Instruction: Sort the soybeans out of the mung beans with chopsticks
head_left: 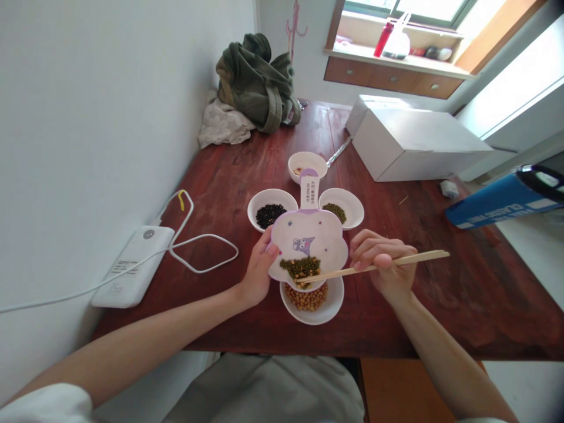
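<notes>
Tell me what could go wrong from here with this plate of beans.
The paper plate in the left hand looks tilted, so the beans could slide off its near edge into the bowl of yellow beans. The chopsticks in the right hand might also nudge beans over that edge.

The paper handle (309, 191) partly hides the far white bowl (298, 160).

Through the head camera I see a white wall (101, 117) along the left and a dark red wooden table (493, 294) running toward the far corner. A pink coat rack (293, 26) stands there. Daylight pours through a window (423, 9) above a row of wooden drawers (392, 79), and a second bright window (506, 76) lights the right.
</notes>
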Motion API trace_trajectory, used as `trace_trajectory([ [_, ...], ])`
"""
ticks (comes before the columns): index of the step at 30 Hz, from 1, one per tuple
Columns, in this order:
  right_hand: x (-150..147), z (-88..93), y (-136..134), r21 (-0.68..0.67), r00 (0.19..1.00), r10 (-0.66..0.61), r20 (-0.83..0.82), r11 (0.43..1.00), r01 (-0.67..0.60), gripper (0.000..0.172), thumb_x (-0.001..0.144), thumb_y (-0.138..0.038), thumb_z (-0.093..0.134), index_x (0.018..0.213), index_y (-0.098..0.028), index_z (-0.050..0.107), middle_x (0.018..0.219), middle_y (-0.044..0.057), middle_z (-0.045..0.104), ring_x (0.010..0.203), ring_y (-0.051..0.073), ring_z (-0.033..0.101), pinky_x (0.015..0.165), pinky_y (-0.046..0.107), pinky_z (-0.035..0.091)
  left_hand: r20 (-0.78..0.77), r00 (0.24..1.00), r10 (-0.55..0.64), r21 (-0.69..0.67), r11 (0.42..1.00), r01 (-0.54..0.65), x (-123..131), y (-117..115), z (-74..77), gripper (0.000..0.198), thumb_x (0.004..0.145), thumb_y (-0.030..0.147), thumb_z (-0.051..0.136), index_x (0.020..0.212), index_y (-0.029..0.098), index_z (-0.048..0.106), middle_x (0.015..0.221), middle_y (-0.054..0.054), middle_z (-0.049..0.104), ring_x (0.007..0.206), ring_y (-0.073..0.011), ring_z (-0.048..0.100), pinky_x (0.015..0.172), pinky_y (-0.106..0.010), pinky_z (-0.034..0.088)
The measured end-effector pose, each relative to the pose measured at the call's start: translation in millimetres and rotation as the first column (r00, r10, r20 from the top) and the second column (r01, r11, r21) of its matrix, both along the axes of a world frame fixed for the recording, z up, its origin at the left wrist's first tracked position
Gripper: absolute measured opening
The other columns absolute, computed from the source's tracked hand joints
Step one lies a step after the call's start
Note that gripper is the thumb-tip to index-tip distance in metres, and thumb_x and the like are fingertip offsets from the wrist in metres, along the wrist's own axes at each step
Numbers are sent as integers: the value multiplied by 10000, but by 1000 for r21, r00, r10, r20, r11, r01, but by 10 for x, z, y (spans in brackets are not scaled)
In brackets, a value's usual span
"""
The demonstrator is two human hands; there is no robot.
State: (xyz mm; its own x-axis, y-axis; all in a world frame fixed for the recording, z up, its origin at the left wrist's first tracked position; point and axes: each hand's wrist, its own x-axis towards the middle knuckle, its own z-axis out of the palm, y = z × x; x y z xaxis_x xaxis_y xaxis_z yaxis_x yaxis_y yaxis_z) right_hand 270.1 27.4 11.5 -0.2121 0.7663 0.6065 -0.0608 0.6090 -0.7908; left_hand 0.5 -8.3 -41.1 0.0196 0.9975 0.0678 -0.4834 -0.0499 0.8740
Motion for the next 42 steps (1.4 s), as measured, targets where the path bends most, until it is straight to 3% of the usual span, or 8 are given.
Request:
trace_trajectory([
  [5, 13, 2, -1, 41, 999, 37, -5, 998, -36, 538, 1105, -636, 793, 757, -250, 932, 592, 54, 792, 548, 237, 698, 601, 424, 592, 11, 1000, 7, 1, 1000, -7, 6, 0, 9, 715, 974, 799, 870, 1397, 223, 831, 1300, -127, 898, 1267, -390, 839, 1143, -515, 669],
  [12, 49, 29, -13, 41, 995, -82, -56, 996, 84, 617, 1078, -682, 815, 637, -252, 856, 526, 35, 727, 511, 221, 645, 593, 431, 532, -3, 999, 32, -12, 999, -32, 8, 4, 21, 729, 955, 805, 881, 1382, 216, 833, 1313, -131, 898, 1294, -399, 828, 1140, -512, 673],
  [17, 81, -2, 1, 46, 1000, -14, -27, 999, 16, 620, 1085, -664, 818, 631, -242, 841, 515, 32, 718, 497, 218, 643, 593, 430, 542, -2, 1000, 26, -8, 1000, -26, 13, 3, 20, 732, 957, 811, 874, 1384, 217, 830, 1303, -130, 901, 1279, -399, 835, 1144, -516, 671],
  [28, 66, 53, -7, 101, 993, -83, 82, 992, 75, 576, 1091, -658, 815, 676, -265, 888, 559, 42, 769, 539, 242, 686, 602, 445, 576, -1, 1000, 26, -16, 1000, -26, 14, -8, 40, 729, 953, 797, 891, 1400, 224, 834, 1326, -132, 897, 1312, -406, 830, 1156, -521, 669],
  [38, 75, 6, -1, 17, 995, -86, 53, 996, 86, 607, 1076, -683, 822, 641, -261, 862, 553, 51, 754, 564, 249, 684, 587, 431, 556, -1, 1000, 28, -7, 1000, -28, 20, -5, 36, 728, 960, 802, 885, 1399, 223, 840, 1319, -129, 896, 1321, -405, 825, 1155, -521, 666],
  [42, 72, -5, 9, 16, 996, -82, -21, 996, 82, 642, 1078, -682, 819, 599, -255, 824, 497, 29, 706, 484, 225, 631, 580, 434, 536, 11, 1000, 19, 1, 1000, -19, 23, -5, 46, 692, 971, 779, 888, 1385, 225, 843, 1315, -124, 898, 1307, -395, 830, 1158, -517, 663],
])
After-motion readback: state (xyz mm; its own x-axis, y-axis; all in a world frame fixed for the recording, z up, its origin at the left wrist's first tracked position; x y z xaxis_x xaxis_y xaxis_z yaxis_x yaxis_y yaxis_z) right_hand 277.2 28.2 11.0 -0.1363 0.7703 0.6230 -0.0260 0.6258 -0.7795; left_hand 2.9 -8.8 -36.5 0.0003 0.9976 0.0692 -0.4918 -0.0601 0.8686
